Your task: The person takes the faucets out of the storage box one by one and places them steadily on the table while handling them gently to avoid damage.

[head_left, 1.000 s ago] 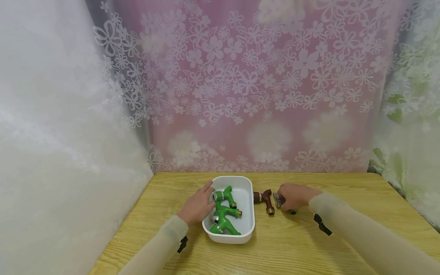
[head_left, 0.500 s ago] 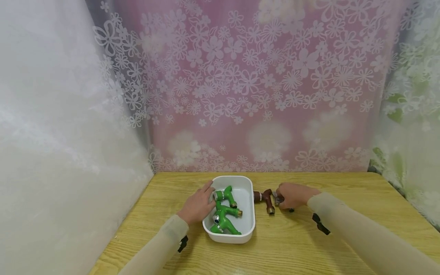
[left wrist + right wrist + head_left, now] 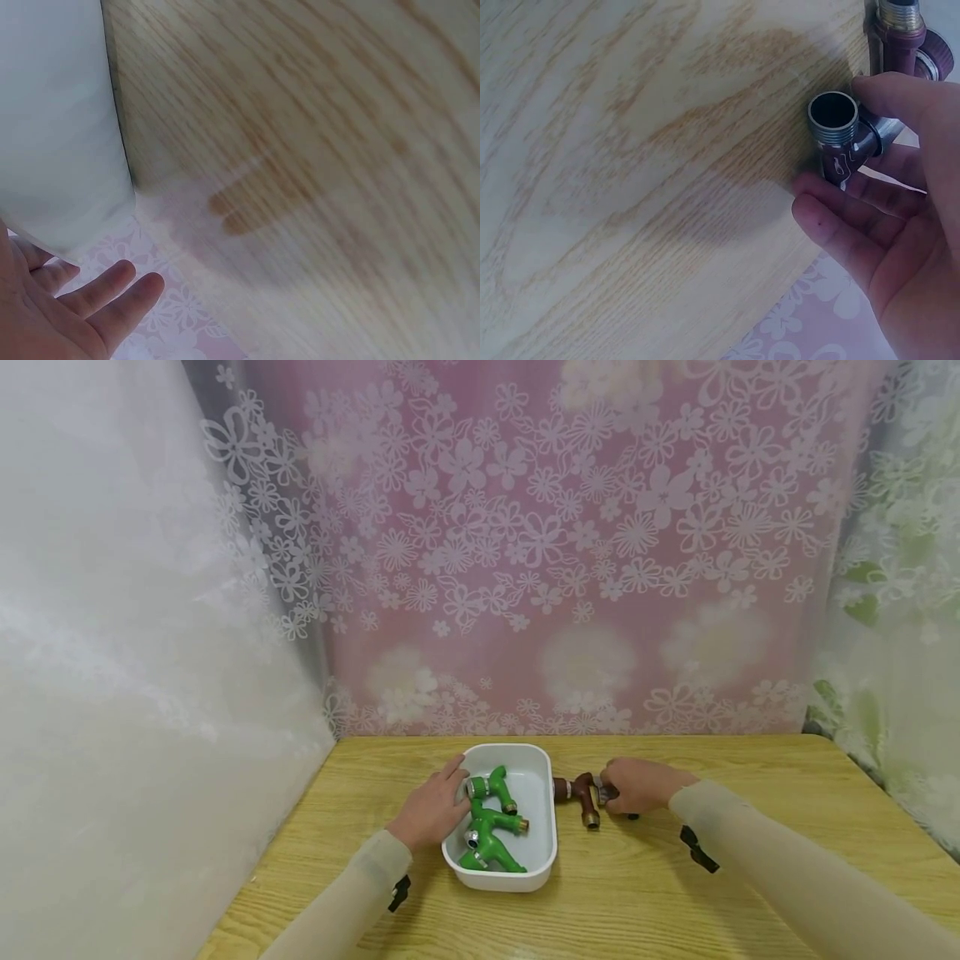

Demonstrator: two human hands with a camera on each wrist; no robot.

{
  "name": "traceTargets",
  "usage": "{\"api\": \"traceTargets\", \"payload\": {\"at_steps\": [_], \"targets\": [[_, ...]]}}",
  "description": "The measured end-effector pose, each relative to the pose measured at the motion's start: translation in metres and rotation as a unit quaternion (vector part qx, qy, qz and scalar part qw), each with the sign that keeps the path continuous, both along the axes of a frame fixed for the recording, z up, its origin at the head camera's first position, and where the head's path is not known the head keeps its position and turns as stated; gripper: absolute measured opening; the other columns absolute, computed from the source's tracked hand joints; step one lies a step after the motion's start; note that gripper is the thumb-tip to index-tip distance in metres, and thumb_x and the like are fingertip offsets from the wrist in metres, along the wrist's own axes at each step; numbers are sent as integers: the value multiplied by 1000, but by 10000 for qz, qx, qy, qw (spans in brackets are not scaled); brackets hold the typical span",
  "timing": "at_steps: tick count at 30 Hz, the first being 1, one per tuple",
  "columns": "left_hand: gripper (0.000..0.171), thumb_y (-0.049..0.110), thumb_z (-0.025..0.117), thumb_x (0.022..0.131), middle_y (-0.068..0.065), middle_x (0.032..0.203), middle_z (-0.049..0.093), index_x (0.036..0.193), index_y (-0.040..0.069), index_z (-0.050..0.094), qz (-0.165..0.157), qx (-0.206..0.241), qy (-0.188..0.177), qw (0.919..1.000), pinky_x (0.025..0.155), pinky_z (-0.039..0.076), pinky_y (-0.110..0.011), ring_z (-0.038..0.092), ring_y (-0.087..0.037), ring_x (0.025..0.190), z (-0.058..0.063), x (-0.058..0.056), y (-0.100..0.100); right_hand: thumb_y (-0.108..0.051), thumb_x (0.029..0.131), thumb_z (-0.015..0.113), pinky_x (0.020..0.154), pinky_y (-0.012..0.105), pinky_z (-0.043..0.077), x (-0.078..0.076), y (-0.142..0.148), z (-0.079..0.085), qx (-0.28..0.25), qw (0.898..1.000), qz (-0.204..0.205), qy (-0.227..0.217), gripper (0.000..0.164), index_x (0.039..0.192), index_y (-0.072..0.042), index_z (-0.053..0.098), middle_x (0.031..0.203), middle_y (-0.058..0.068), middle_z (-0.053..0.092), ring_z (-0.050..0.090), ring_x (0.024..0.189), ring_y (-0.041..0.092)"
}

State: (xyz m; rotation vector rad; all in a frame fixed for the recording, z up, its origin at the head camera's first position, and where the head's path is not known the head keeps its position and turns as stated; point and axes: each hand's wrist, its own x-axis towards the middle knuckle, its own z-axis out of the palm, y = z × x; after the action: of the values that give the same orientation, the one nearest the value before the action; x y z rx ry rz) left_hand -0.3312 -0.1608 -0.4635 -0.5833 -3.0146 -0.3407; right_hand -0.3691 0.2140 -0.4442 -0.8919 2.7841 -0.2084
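Note:
My left hand [image 3: 429,806] rests at the left rim of a white tray [image 3: 501,882], fingers fairly straight. In the left wrist view the fingertips lie against the tray's outer wall [image 3: 56,112]. Green taps [image 3: 487,842] with brass ends lie inside, one of them close to these fingertips. Right of the tray, my right hand [image 3: 643,785] grips a shiny dark metal tap [image 3: 832,139], its threaded open end showing between thumb and fingers in the right wrist view. Just left of that tap, a brown tap [image 3: 585,793] lies on the table against the tray's right side.
The light wood table [image 3: 637,893] runs back to a pink flowered curtain [image 3: 570,568]. A whitish sheet [image 3: 150,652] hangs on the left, and a pale curtain with green leaves [image 3: 877,635] on the right.
The right hand has shifted slightly left with the dark tap, closer to the brown tap. The left hand and the tray have stayed in place.

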Motion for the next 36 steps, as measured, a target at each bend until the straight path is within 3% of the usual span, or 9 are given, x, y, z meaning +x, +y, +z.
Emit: {"api": "traceTargets", "payload": {"at_steps": [10,19,28,36], "targets": [[54,34,45,102,-6,168,21,149,7,46,20,-1,-7,10000,113,41,-52,41,-35,145,1,1,1,-23,91,71,60,32,29,1,0,1,42,10000,17,76,18,79,-17,58,79,-3,50,38,65,11],[54,34,45,103,-6,168,20,149,7,46,53,11,-10,10000,113,41,-52,40,-35,145,1,1,1,-29,89,74,58,33,34,0,4,1,282,9990,20,339,15,87,-18,64,87,-5,54,43,66,11],[54,35,45,103,-6,168,21,149,8,46,98,25,-15,9999,112,42,-52,41,-36,144,2,3,1,-35,88,77,71,40,56,7,3,12,424,9978,154,478,32,108,-11,72,106,2,65,62,80,13],[54,35,45,103,-6,168,21,149,8,46,58,42,-4,10000,113,42,-52,41,-35,145,2,3,1,-32,91,72,66,34,54,14,-11,29,312,9920,596,1066,28,110,-12,72,103,3,65,57,75,8]]}}
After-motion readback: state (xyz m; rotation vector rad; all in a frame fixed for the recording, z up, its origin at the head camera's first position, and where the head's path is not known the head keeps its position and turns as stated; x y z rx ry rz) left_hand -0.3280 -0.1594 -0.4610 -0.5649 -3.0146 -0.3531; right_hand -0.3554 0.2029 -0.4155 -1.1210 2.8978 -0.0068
